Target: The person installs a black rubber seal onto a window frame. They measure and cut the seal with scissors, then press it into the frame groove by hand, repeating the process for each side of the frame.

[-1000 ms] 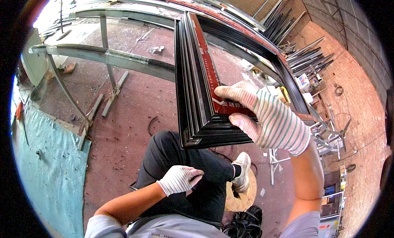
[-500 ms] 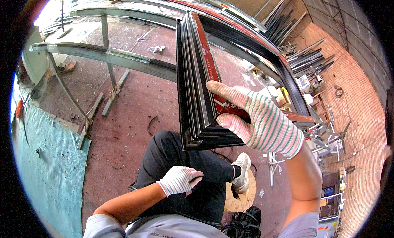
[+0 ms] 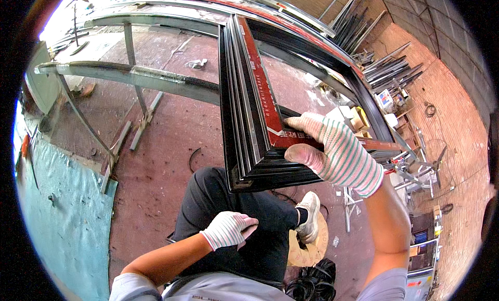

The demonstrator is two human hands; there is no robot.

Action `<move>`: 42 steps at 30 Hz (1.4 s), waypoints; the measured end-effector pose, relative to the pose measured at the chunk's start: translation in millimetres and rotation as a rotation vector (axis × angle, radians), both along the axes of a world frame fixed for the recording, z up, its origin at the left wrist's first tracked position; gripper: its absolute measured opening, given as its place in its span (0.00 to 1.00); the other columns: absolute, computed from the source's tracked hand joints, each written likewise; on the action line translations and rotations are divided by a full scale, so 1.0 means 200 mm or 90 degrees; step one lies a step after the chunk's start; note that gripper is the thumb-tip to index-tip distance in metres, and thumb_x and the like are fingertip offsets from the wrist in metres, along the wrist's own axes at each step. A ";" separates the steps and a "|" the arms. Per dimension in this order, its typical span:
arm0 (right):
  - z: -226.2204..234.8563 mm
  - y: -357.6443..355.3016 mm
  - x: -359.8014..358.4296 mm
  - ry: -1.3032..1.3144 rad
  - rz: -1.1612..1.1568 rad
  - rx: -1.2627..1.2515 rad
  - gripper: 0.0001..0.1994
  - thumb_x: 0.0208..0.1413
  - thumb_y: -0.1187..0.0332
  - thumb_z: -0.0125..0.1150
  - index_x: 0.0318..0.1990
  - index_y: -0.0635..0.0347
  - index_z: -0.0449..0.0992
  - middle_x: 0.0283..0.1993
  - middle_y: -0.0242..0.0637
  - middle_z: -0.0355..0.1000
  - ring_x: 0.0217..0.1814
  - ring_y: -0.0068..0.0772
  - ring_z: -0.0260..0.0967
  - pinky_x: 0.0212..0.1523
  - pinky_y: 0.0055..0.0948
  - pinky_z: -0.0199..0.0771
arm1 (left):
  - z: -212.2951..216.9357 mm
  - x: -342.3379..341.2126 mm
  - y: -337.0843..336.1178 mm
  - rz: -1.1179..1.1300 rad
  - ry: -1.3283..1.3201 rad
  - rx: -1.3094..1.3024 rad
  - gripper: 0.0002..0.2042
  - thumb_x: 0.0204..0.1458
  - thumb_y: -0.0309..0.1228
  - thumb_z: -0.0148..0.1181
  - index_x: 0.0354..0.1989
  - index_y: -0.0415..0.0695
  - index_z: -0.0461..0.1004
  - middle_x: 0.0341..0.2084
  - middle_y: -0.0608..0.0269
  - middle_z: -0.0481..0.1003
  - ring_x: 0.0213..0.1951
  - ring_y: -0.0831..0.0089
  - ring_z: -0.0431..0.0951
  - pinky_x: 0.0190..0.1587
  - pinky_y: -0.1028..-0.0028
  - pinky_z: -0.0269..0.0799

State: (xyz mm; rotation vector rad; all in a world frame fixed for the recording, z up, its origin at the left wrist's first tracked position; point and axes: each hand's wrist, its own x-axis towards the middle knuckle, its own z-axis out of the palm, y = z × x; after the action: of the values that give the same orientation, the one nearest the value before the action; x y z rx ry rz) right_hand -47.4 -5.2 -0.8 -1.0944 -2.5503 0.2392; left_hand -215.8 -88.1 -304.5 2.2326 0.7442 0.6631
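A large black metal window frame (image 3: 244, 119) with red protective tape along its inner faces stands in front of me, its near corner over my knee. My right hand (image 3: 332, 150), in a striped work glove, grips the bottom rail of the frame close to that corner. My left hand (image 3: 228, 229), also gloved, rests on my thigh with fingers curled; I cannot make out anything in it. My black trousers and a white shoe (image 3: 309, 218) show below the frame.
A grey steel trestle (image 3: 125, 75) stands at the left on the red-brown floor. A teal tarpaulin (image 3: 62, 207) covers the lower left. Metal profiles (image 3: 384, 67) lean by the brick wall at right. A coil of black cable (image 3: 312, 283) lies by my foot.
My right hand has slid along the bottom rail and closed more firmly on it. The frame shifted slightly. My left hand stayed on my thigh.
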 end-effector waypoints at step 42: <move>0.00 0.00 0.31 0.023 -0.049 -0.068 0.27 0.54 0.49 0.68 0.49 0.65 0.75 0.38 0.47 0.74 0.40 0.43 0.75 0.43 0.35 0.74 | 0.08 0.01 0.02 -0.035 0.130 -0.006 0.14 0.60 0.39 0.52 0.44 0.44 0.79 0.30 0.58 0.80 0.35 0.57 0.81 0.42 0.61 0.76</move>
State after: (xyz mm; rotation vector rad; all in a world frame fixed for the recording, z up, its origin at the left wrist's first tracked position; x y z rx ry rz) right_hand 14.4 -4.6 -0.1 -1.2140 -2.4819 0.3746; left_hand -213.1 -83.9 -289.2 2.3261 0.7798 0.4074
